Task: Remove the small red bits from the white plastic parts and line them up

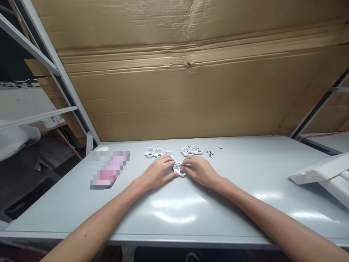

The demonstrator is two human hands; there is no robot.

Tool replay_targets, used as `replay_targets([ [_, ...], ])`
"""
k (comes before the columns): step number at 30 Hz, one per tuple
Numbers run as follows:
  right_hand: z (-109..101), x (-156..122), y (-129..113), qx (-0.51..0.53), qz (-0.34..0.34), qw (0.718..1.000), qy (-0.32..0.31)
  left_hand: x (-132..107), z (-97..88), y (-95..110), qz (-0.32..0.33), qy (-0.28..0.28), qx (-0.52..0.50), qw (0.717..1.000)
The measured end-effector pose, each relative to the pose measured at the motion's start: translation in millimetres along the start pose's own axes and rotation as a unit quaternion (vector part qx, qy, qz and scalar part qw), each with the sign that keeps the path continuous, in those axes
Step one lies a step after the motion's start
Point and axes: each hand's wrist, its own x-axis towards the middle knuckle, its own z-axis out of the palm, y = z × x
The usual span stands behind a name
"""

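Note:
Both my hands rest on the pale grey table (191, 214), meeting at one small white plastic part (179, 169) with holes in it. My left hand (159, 172) pinches its left side with bent fingers. My right hand (199, 170) pinches its right side, fingers curled. Just beyond my left hand lies a row of three similar white parts (158, 152). Beyond my right hand lies another small cluster of white parts (191, 150).
A few tiny red and black bits (210, 153) lie right of the clusters. A blurred pink object (110, 170) lies at left, with a white oval thing (103, 149) behind it. White foam pieces (321, 174) sit at the right edge. A cardboard wall (191, 80) backs the table.

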Motion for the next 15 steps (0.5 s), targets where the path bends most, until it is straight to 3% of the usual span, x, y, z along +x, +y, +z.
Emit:
replay_targets([
  [6, -6, 2, -4, 0.109, 0.030, 0.992, 0.054, 0, 0.9, 0, -0.003, 0.003, 0.020, 1.000],
  [9, -12, 5, -2, 0.227, 0.082, 0.967, 0.081, -1, 0.5, 0, -0.009, -0.004, 0.027, 1.000],
  [11, -15, 8, 1, 0.339, 0.161, 0.923, 0.084, -1, 0.2, 0, -0.008, -0.007, 0.026, 1.000],
  [15, -19, 12, 11, 0.535, 0.292, 0.791, 0.056, -1, -0.1, 0, -0.005, -0.007, 0.023, 1.000],
])
